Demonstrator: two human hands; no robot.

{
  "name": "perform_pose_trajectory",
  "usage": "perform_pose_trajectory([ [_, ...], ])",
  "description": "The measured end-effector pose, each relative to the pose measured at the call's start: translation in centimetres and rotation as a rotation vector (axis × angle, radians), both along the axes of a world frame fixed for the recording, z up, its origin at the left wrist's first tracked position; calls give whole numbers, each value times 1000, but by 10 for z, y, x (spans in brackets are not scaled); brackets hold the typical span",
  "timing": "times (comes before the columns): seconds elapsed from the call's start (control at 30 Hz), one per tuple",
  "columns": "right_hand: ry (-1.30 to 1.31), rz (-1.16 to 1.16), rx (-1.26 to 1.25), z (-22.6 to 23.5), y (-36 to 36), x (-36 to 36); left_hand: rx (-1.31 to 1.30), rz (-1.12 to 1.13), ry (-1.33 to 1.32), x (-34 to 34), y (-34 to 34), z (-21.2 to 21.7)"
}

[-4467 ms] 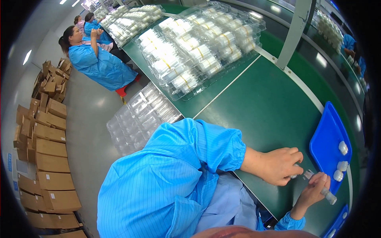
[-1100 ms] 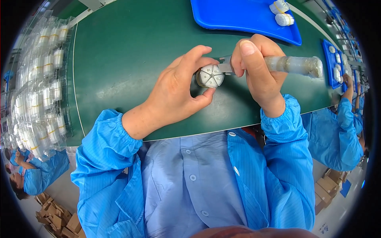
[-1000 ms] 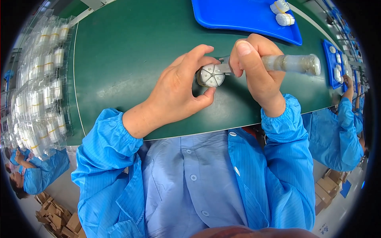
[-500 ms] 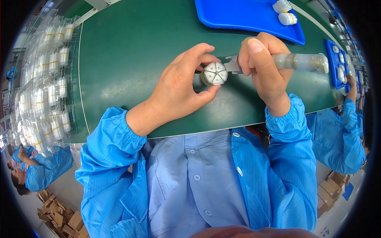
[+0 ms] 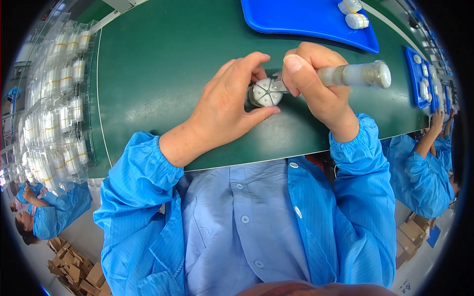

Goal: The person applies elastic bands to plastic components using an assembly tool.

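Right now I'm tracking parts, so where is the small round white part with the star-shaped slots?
In the head view, the round white part sits centre-top over the green table, pinched in the left hand, with the right hand's clear-handled tool touching it.

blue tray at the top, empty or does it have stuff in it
Not empty: the blue tray holds two small white cylindrical parts near its right end; the rest looks bare.
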State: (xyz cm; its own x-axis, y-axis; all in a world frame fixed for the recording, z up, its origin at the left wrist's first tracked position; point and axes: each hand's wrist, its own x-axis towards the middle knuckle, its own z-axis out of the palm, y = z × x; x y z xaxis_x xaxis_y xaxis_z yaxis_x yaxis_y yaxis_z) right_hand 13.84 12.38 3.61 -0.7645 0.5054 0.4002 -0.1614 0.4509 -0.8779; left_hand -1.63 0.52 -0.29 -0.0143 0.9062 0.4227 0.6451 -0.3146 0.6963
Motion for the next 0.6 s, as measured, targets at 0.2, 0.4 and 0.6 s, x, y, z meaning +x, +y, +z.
perform_pose_trajectory([
  [0.2,175,-44,-195,4,1,4,-51,-98,-215,0,-2,0],
  [0.4,137,-9,-148,1,0,1,-128,-144,-246,0,-1,1],
  [0.6,122,9,-117,1,2,1,-134,-187,-242,-4,0,-2],
])
